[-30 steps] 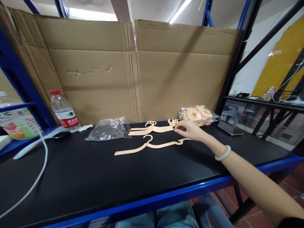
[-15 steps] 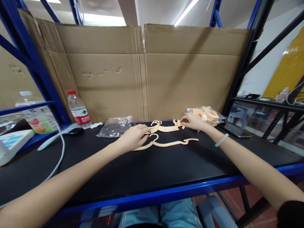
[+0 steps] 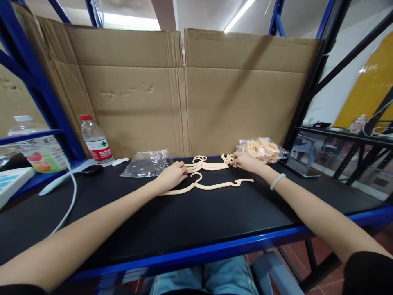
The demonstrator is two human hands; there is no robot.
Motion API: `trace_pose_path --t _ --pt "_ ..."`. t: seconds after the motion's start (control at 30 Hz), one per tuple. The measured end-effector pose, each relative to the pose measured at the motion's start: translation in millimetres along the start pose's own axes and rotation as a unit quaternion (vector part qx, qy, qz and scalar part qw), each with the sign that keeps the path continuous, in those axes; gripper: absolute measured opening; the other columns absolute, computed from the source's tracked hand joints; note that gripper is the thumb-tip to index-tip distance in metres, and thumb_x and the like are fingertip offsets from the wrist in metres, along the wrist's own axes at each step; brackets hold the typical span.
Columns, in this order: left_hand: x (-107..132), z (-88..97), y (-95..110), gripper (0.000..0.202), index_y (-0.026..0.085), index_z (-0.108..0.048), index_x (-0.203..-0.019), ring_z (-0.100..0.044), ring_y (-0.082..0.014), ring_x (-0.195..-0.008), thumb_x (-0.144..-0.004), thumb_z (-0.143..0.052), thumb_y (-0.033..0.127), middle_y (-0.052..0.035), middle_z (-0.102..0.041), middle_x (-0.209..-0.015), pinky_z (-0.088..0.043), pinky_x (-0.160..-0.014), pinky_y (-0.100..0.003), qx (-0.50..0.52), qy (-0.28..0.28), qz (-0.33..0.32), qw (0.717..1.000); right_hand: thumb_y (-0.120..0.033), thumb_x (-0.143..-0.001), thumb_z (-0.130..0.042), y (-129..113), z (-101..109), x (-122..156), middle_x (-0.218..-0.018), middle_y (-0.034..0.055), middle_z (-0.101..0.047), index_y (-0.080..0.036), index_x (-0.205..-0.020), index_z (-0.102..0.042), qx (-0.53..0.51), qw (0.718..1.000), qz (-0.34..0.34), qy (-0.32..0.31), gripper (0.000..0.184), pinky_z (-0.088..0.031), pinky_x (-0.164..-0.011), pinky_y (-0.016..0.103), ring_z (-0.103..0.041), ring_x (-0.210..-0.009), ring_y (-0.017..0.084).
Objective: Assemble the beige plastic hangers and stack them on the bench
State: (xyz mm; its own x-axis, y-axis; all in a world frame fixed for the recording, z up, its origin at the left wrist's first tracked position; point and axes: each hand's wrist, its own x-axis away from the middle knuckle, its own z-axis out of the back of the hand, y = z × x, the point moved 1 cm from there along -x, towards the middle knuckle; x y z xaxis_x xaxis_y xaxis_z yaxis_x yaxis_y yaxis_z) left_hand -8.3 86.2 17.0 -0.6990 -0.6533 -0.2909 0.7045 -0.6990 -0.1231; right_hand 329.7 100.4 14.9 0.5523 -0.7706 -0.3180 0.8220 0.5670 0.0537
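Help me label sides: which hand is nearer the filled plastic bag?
Right. The right hand sits just left of the filled bag; the left hand rests farther left, at the hangers.

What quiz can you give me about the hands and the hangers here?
1. True or false: the water bottle has a red cap.
2. The right hand touches: A) the hanger stack; B) a spoon; C) a shoe.
3. How many hangers lie alone on the table, in front of the stack, by the left hand?
Key: 1 true; 2 A; 3 one, the single hanger.
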Motion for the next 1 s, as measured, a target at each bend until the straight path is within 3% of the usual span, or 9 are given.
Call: trace_pose_path --t 0.17,0.27,0.4,0.53,0.63,0.77,0.83,0.9,1.0 --pt "-2.1 -6.1 -0.7 0.021 0.011 -0.058 -0.105 -0.052 -0.0238 -0.098 -0.089 -0.053 0.023 -0.0122 -0.055 -0.106 -0.044 -0.083 -0.033 -0.023 0.024 0.008 0.999 -0.015 -0.087 -0.054 -3.0 1.3 2.2 -0.088 0.0089 -0.058 -0.017 -0.085 -0.073 -0.005 0.999 0.028 0.031 0.019 -0.043 -0.071 0.030 -0.055 -0.078 0.019" --pt "-6.6 -4.2 1.8 0.020 0.013 -0.062 -0.099 -0.052 -0.0248 -0.095 -0.092 -0.047 0.025 -0.0112 -0.058 -0.100 -0.043 -0.079 -0.034 -0.046 -0.001 -0.009 0.999 -0.020 -0.082 -0.057 -2.4 5.3 3.1 -0.081 0.0069 -0.061 -0.018 -0.082 -0.071 -0.107 0.985 -0.031 0.134 0.015 -0.044 -0.070 0.031 -0.056 -0.074 0.019" --pt "-15.2 -0.1 7.5 0.021 0.013 -0.064 -0.087 -0.054 -0.0244 -0.089 -0.092 -0.045 0.021 -0.0095 -0.060 -0.086 -0.043 -0.076 -0.033 0.004 -0.009 -0.018 1.000 -0.027 -0.073 -0.060 1.8 9.7 5.2 -0.063 0.0028 -0.062 -0.016 -0.079 -0.069 -0.252 0.915 -0.180 0.260 0.015 -0.047 -0.063 0.031 -0.057 -0.061 0.018" --pt "-21.4 -0.3 8.2 0.021 0.013 -0.061 -0.083 -0.058 -0.0194 -0.079 -0.091 -0.042 0.017 -0.0086 -0.056 -0.088 -0.046 -0.074 -0.031 0.041 0.009 -0.005 0.999 -0.036 -0.077 -0.055 1.6 16.5 8.1 -0.055 0.0030 -0.061 -0.014 -0.085 -0.063 -0.339 0.850 -0.255 0.313 0.025 -0.046 -0.047 0.026 -0.057 -0.048 0.016" --pt "-22.9 3.7 5.9 0.020 0.013 -0.058 -0.092 -0.059 -0.0187 -0.082 -0.090 -0.038 0.016 -0.0091 -0.055 -0.096 -0.047 -0.076 -0.032 0.049 0.043 0.016 0.998 -0.038 -0.077 -0.058 -5.8 27.5 9.8 -0.060 0.0053 -0.064 -0.015 -0.086 -0.059 -0.419 0.796 -0.279 0.336 0.024 -0.047 -0.044 0.024 -0.061 -0.050 0.016" --pt "-15.8 19.6 5.2 0.019 0.015 -0.055 -0.093 -0.059 -0.0196 -0.085 -0.091 -0.036 0.018 -0.0087 -0.058 -0.096 -0.047 -0.077 -0.032 0.078 0.105 0.026 0.991 -0.033 -0.074 -0.066 -25.4 42.8 12.3 -0.075 0.0095 -0.069 -0.016 -0.081 -0.060 -0.564 0.694 -0.284 0.345 0.020 -0.053 -0.051 0.026 -0.067 -0.061 0.018" --pt "-5.8 28.4 6.8 0.018 0.016 -0.054 -0.092 -0.060 -0.0193 -0.081 -0.093 -0.037 0.022 -0.0067 -0.061 -0.089 -0.047 -0.073 -0.031 0.105 0.130 0.041 0.985 -0.034 -0.074 -0.066 -37.7 45.6 14.9 -0.081 0.0109 -0.070 -0.015 -0.082 -0.061 -0.598 0.680 -0.265 0.331 0.021 -0.056 -0.059 0.028 -0.068 -0.070 0.019" --pt "8.5 34.7 9.8 0.017 0.017 -0.053 -0.093 -0.062 -0.0190 -0.077 -0.094 -0.039 0.025 -0.0050 -0.064 -0.085 -0.047 -0.070 -0.030 0.127 0.147 0.058 0.979 -0.037 -0.073 -0.069 -50.4 42.9 19.0 -0.085 0.0115 -0.070 -0.015 -0.083 -0.063 -0.611 0.685 -0.249 0.310 0.025 -0.056 -0.065 0.029 -0.069 -0.077 0.021" --pt "32.8 37.0 16.4 0.016 0.019 -0.052 -0.098 -0.063 -0.0198 -0.084 -0.093 -0.041 0.029 -0.0057 -0.066 -0.094 -0.049 -0.074 -0.031 0.157 0.166 0.046 0.972 -0.039 -0.069 -0.074 -68.6 31.3 26.0 -0.088 0.0106 -0.070 -0.017 -0.084 -0.060 -0.628 0.692 -0.252 0.252 0.030 -0.056 -0.069 0.030 -0.068 -0.084 0.022"
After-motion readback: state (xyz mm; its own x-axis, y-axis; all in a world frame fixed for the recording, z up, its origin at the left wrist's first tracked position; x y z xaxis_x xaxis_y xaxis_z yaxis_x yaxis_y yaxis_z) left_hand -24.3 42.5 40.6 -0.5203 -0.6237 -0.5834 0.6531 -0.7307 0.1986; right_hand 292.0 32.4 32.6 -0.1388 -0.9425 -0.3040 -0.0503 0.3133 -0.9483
